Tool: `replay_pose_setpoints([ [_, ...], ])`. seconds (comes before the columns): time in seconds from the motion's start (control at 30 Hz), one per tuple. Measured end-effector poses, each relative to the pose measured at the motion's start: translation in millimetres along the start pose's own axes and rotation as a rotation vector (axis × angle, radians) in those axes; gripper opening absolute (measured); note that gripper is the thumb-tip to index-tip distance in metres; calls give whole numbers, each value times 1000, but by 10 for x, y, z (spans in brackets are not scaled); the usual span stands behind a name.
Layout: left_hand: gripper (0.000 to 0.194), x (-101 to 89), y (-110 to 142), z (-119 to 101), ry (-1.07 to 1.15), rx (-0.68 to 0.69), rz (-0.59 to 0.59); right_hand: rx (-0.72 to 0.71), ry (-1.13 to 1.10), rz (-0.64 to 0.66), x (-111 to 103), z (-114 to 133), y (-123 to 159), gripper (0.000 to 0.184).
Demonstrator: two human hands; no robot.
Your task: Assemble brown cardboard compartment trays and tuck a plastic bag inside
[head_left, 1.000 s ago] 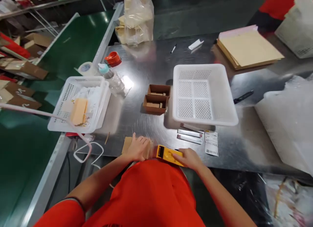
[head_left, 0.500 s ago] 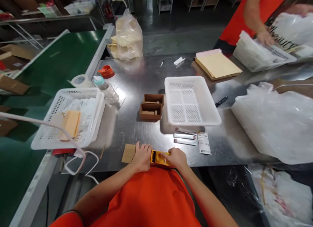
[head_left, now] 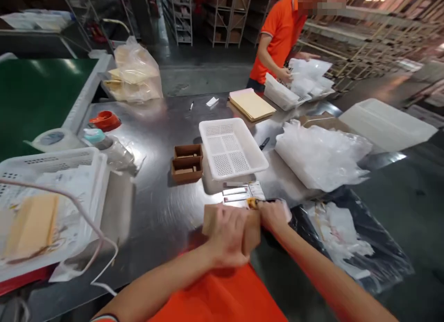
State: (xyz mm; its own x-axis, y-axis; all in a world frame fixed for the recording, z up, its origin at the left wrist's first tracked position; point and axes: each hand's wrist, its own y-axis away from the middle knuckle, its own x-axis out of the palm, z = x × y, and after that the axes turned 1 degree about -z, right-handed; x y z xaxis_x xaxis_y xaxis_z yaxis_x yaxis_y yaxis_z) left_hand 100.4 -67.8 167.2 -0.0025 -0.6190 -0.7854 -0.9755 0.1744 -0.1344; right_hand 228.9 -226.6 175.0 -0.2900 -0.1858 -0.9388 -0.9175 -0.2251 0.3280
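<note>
My left hand (head_left: 227, 234) is wrapped over a small brown cardboard box (head_left: 252, 232), close in front of my body at the table's front edge. At the box's right side, my right hand (head_left: 274, 215) is closed around a yellow tape dispenser (head_left: 252, 202). A rounded clear part shows beyond its knuckles; blur hides where the tape meets the box. Just past the hands lie several slim silver strips (head_left: 235, 191) and a printed white slip (head_left: 256, 190). Two open brown boxes (head_left: 187, 169) stand together farther off, beside a white perforated basket (head_left: 262, 164).
On the left are a basket (head_left: 100, 174) of papers, a white cord (head_left: 104, 236), a pump bottle (head_left: 116, 151) and an orange tape roll (head_left: 104, 120). Plastic bags (head_left: 319, 151) lie at right. A co-worker (head_left: 277, 40) in orange handles bags across the table, near stacked envelopes (head_left: 251, 104).
My view has swung right. The box has been lifted and turned up in my left hand, and the tape dispenser has moved to its right side. The co-worker has straightened up.
</note>
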Motion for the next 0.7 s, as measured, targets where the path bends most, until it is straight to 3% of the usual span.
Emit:
replay_pose_setpoints([
  [0.07, 71, -79, -12, -61, 100, 85, -3, 101, 51, -26, -83, -272, 23, 39],
  [0.13, 79, -90, -26, 67, 116, -58, 21, 226, 49, -51, -146, -508, 96, 50],
  [0.2, 84, -26, -50, 283, 98, -278, 8, 324, -110, -100, -107, -577, 225, 54],
  [0.27, 88, 81, -84, 437, 77, -379, -23, 220, -446, -101, 74, -408, 402, 47],
  [0.33, 90, 188, -113, 456, 78, -372, -20, 86, -781, -105, 350, -67, 581, 46],
  [0.4, 86, 258, -99, 389, 98, -331, 5, 20, -877, -166, 631, 253, 686, 46],
  [0.47, 84, 279, -15, 346, 153, -295, 19, 44, -862, -191, 860, 353, 662, 44],
  [0.53, 91, 264, 127, 405, 267, -279, -6, 83, -774, -216, 1021, 156, 499, 44],
  [0.6, 102, 244, 291, 569, 398, -323, -123, 109, -620, -257, 1128, -259, 227, 46],
  [0.7, 104, 257, 531, 900, 572, -522, -346, 194, -328, -271, 1236, -944, -282, 49],
])
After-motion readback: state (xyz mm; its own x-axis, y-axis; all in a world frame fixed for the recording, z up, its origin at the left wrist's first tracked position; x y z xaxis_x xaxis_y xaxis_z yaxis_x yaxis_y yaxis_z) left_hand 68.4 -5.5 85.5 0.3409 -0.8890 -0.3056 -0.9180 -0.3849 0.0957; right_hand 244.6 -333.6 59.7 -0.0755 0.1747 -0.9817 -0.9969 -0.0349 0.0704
